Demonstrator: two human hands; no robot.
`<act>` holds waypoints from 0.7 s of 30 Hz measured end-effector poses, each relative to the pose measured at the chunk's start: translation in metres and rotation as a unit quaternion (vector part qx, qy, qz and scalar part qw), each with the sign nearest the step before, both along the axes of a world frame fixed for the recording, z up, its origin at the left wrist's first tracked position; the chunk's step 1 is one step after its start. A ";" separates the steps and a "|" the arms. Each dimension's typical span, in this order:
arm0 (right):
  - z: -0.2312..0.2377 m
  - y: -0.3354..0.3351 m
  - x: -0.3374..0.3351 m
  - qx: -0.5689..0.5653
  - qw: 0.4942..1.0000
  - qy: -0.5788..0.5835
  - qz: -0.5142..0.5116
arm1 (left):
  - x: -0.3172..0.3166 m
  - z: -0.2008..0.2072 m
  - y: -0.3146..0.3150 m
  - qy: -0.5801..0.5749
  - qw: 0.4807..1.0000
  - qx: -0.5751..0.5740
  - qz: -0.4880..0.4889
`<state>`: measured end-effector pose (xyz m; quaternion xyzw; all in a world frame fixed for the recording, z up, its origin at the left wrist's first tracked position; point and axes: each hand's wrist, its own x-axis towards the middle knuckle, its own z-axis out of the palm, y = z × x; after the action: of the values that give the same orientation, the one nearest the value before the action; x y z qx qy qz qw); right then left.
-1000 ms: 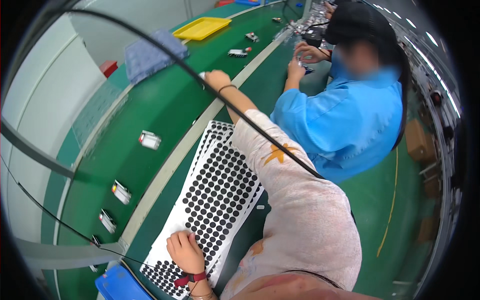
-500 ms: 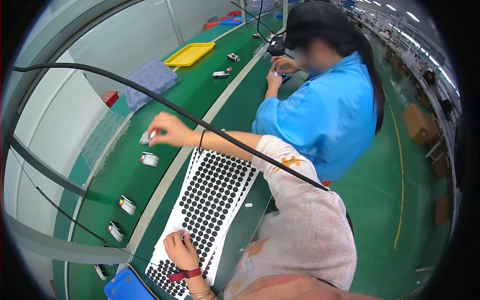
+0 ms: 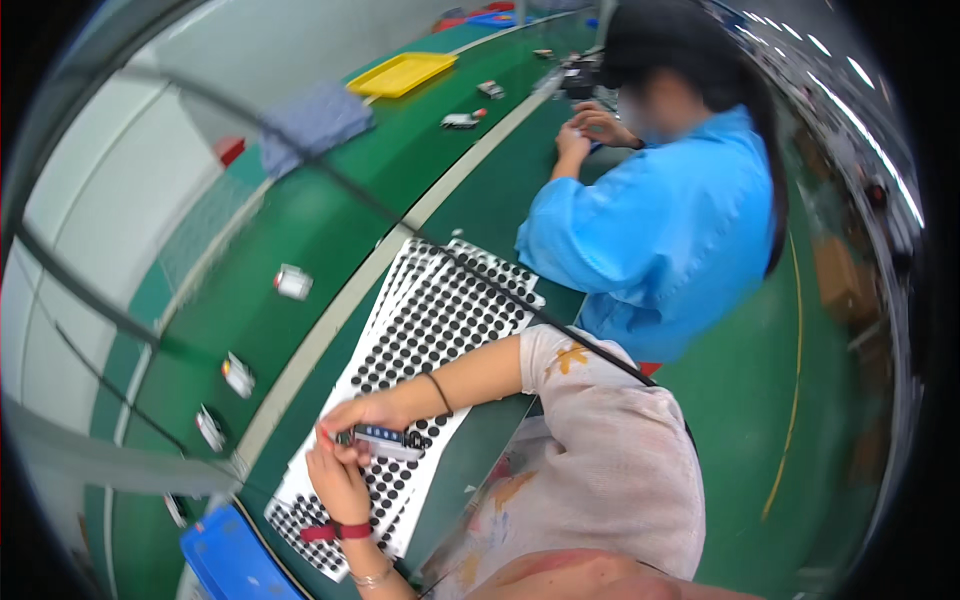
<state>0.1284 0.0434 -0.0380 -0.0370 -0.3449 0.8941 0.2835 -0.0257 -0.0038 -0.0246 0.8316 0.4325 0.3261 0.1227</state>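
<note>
My right hand [image 3: 368,414], with a black band on its wrist, grips a small white-and-dark toy vehicle [image 3: 385,440] with a row of pale spots along its side. My left hand [image 3: 338,482], wearing a red wristband, meets it at the vehicle's near end. The left fingers are bent and close together; what they pinch is hidden. Both hands are above overlapping white sheets [image 3: 440,310] covered with rows of round black dots.
Several similar vehicles lie along the green belt [image 3: 330,225] at left, one white vehicle [image 3: 292,282] nearest. A blue bin [image 3: 235,555] stands lower left. Farther off are a yellow tray [image 3: 403,75] and bluish plastic wrap [image 3: 315,135]. A co-worker in blue [image 3: 650,210] sits right; a black cable [image 3: 350,185] crosses overhead.
My right hand has come back from over the belt to my left hand, bringing the toy vehicle. The view has shifted slightly.
</note>
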 end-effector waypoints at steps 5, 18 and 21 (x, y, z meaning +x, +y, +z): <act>0.005 0.001 0.009 -0.113 0.990 -0.049 -0.066 | -0.003 0.007 0.005 -0.206 0.966 -0.130 0.083; 0.016 -0.011 -0.001 -0.033 0.986 -0.099 -0.129 | -0.001 0.026 -0.003 -0.214 0.975 0.028 0.048; 0.013 -0.010 -0.001 -0.020 0.985 -0.107 -0.131 | 0.000 0.025 -0.002 -0.182 0.980 0.064 0.052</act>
<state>0.1272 0.0338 -0.0246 -0.1828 -0.3474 0.8466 0.3593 -0.0252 -0.0063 0.0007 0.7407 0.4236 0.5052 0.1289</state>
